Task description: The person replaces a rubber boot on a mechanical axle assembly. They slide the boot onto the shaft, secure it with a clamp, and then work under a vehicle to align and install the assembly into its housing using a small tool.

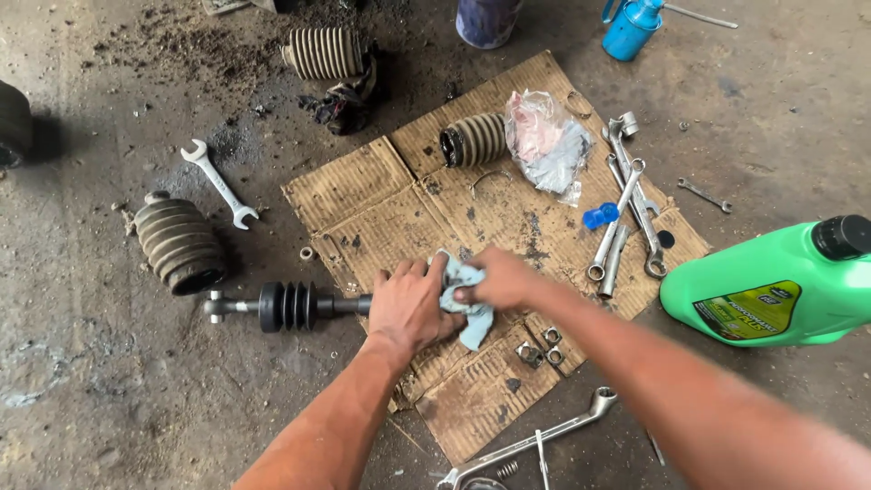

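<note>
— What do you have in your hands?

— A light blue cloth (464,299). My right hand (501,278) presses it with the fingers close together and bent, the fingertips pinching the cloth. My left hand (410,304) lies on the metal shaft (349,306), fingers together and curled over it, and touches the cloth on its left side.

— Where is the cloth exactly?

— It is on the piece of cardboard (381,200) on the floor, at the end of the shaft, between my 2 hands. A part of it hangs out below my right hand.

— And the shaft?

— It goes to the left from my hand, off the cardboard. It carries a black ribbed boot (288,306), and its thin metal end (216,307) lies on the concrete floor (91,390).

— What is around?

— Just below the cloth, some small nuts (541,345) are on the cardboard. Higher on the cardboard are another ribbed boot (474,139), a crumpled plastic bag (546,141) and several wrenches (626,218) lying together, with a small blue cap (600,215) beside them. At the right, a green jug (771,290) with a black cap lies on its side. At the left, on the floor, I see 1 big dusty boot (178,243) and an open-end wrench (219,183). A long wrench (531,440) is near the bottom edge, and a blue oil can (632,27) is at the top.
</note>
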